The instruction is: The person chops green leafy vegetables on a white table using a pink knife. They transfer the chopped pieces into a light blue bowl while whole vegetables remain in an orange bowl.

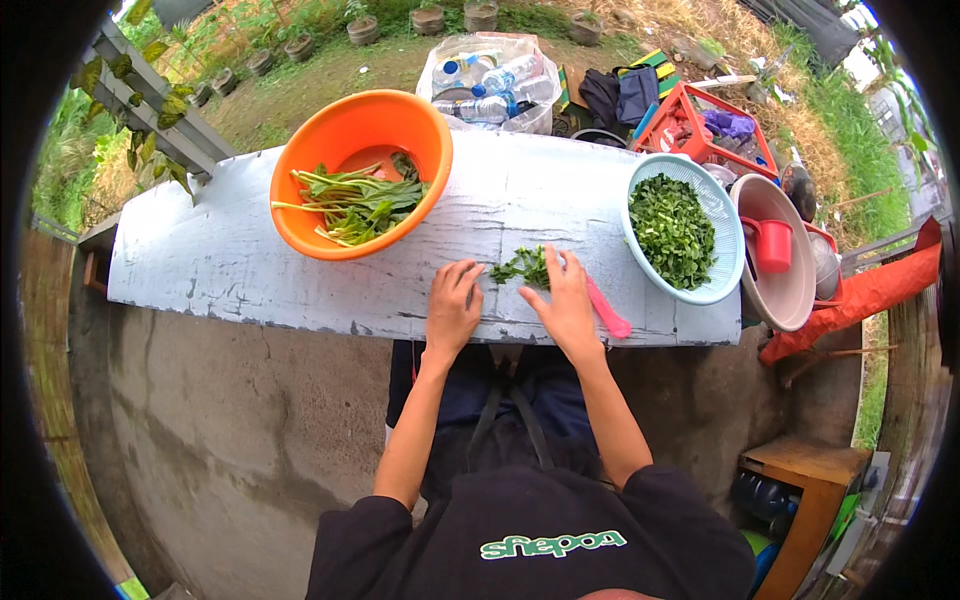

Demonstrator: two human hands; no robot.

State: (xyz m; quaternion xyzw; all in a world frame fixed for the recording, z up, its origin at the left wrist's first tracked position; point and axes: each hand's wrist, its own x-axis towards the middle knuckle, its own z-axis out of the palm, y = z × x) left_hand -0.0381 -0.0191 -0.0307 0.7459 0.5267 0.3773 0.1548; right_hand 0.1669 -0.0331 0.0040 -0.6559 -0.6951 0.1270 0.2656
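Chopped leafy greens (523,266) lie in a small heap on the pale, worn tabletop (375,292). Just left of the heap, my left hand (454,307) rests near the table's front edge, fingers slightly bent and holding nothing. My right hand (564,306) hovers at or touches the heap's right side with its fingers apart. A pink handle (609,311), probably a knife's, shows beside it; the rest is hidden. Farther left, an orange plastic basin (300,225) holds uncut stalks with leaves (360,195). To the right, a light-blue plastic colander (634,247) contains finely cut greens (671,232).
A beige basin (795,292) with a red dipper (772,246) stands tilted past the colander. Behind the table are a bag of plastic bottles (487,82) and a red crate (694,142). A grey metal post (169,112) rises at the far left corner. A wooden cabinet (810,465) stands at lower right.
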